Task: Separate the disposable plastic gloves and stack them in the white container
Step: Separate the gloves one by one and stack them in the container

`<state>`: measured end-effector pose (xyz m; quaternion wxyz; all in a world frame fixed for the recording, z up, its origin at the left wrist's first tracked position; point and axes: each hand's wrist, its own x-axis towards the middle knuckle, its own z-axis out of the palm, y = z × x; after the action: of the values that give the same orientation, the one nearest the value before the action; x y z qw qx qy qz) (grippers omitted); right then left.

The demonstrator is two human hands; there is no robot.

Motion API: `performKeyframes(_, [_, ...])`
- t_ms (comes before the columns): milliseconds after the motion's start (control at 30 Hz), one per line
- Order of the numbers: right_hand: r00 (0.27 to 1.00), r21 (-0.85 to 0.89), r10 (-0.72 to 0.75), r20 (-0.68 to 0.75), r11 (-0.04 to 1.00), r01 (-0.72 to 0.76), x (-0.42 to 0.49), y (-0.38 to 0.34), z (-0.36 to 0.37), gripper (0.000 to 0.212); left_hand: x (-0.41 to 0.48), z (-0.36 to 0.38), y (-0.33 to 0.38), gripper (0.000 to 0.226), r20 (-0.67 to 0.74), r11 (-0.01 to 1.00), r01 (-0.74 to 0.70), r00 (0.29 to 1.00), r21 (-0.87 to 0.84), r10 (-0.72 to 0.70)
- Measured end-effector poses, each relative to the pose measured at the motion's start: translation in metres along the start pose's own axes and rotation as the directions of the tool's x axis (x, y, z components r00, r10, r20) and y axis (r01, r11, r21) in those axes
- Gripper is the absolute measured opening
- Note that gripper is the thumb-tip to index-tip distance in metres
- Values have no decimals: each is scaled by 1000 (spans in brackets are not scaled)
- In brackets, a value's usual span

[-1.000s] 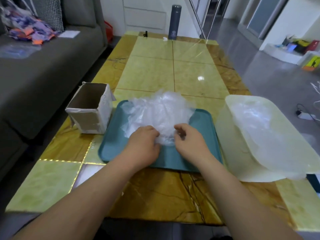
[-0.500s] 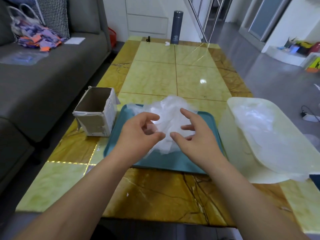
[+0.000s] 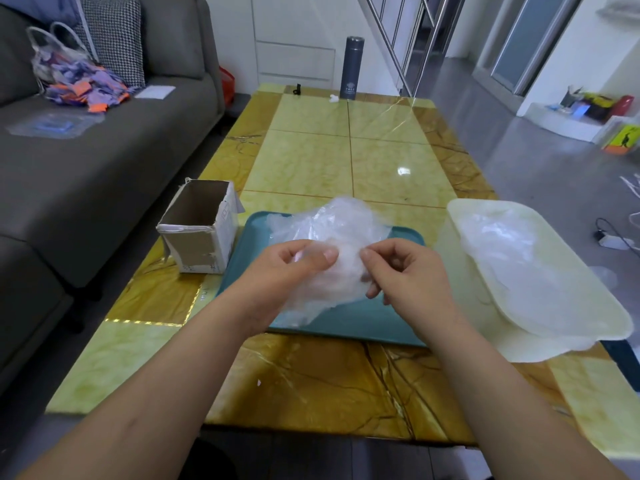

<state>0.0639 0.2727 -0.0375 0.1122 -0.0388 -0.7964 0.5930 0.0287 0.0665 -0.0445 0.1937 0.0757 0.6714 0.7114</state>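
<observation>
— Gloves (image 3: 329, 230): position?
— Clumped on the teal tray (image 3: 398, 320), 12 o'clock from me. My left hand (image 3: 294, 268) and right hand (image 3: 408, 271) both pinch one sheet above it. White container (image 3: 502, 206): 3 o'clock of the tray, clear sheets inside.

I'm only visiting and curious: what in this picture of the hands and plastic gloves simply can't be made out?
All in the head view:
1. Number of gloves in the glove clump: clear films overlap, and the left hand and right hand cover its front.
2. Number of stacked gloves in the white container: see-through layers blend.
3. Cardboard box floor: hidden by its near wall.
4. Flask lettering: too small.
</observation>
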Motion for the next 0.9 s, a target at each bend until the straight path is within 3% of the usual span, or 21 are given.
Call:
performKeyframes(100, [996, 96, 78, -49, 993, -73, 0, -2, -4, 13, -1, -2, 2, 80, 146, 986, 35, 989, -164, -10])
performKeyframes(133, [994, 117, 96, -52, 989, -90, 1, -4, -5, 18, -2, -1, 2, 77, 174, 980, 40, 985, -196, -5])
performKeyframes(233, [992, 101, 120, -48, 988, -114, 3, -5, -6, 34, -2, 2, 5, 22, 110, 989, 13, 994, -145, 3])
performKeyframes(267, [992, 81, 121, -25, 990, -119, 3, -6, -7, 38, -2, 3, 5, 15, 104, 993, 11, 995, -117, 2])
performKeyframes(367, [987, 71, 128, 98, 988, -135, 1, -3, -9, 44, -4, 4, 8, 10, 126, 995, 46, 991, -88, -34])
performKeyframes(500, [980, 145, 157, 124, 974, -175, 2, 5, -13, 26, -2, 7, 9, 20, 11, 970, 124, 992, -210, -125])
performKeyframes(567, [976, 162, 193, 99, 965, -207, 3, 6, -13, 23, 1, 6, 7, 28, -24, 970, 140, 989, -199, -147])
performKeyframes(667, [970, 60, 240, 30, 969, -241, 5, 11, -15, 28, 5, 2, 5, 19, -65, 968, 141, 985, -210, -158])
performKeyframes(800, [967, -165, 214, -135, 958, -235, 9, 21, -22, 33, 9, -13, 15, 17, -139, 958, 8, 989, -286, -49])
performKeyframes(900, [962, -220, 201, -183, 946, -239, 10, 23, -22, 31, -4, -28, 33, 14, 47, 925, -20, 998, -380, 41])
